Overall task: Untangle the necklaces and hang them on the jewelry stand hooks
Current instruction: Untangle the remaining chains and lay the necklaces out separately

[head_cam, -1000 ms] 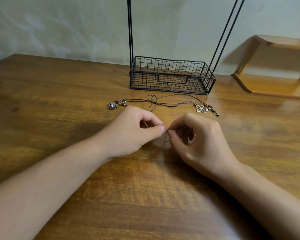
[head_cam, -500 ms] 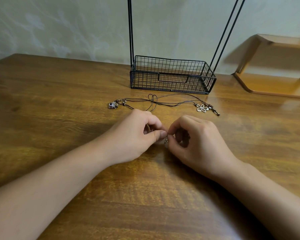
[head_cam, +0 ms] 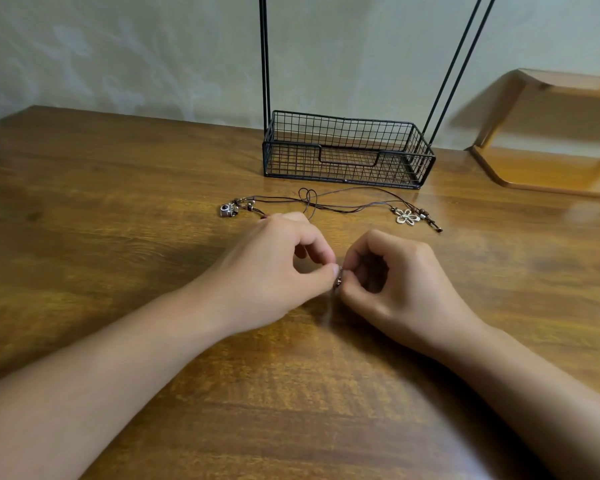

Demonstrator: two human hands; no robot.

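Head view: in front of the wire basket, dark cords lie looped on the table. Nearer, the left hand and right hand pinch a small clasp between fingertips. Best tease apart gently, without yanking.

We see the left hand and right hand meeting fingertip to fingertip over the wooden table, pinching a small metal piece between them. Beyond lie tangled brown cord necklaces with a camera charm and flower pendant, near the black wire basket of the stand.
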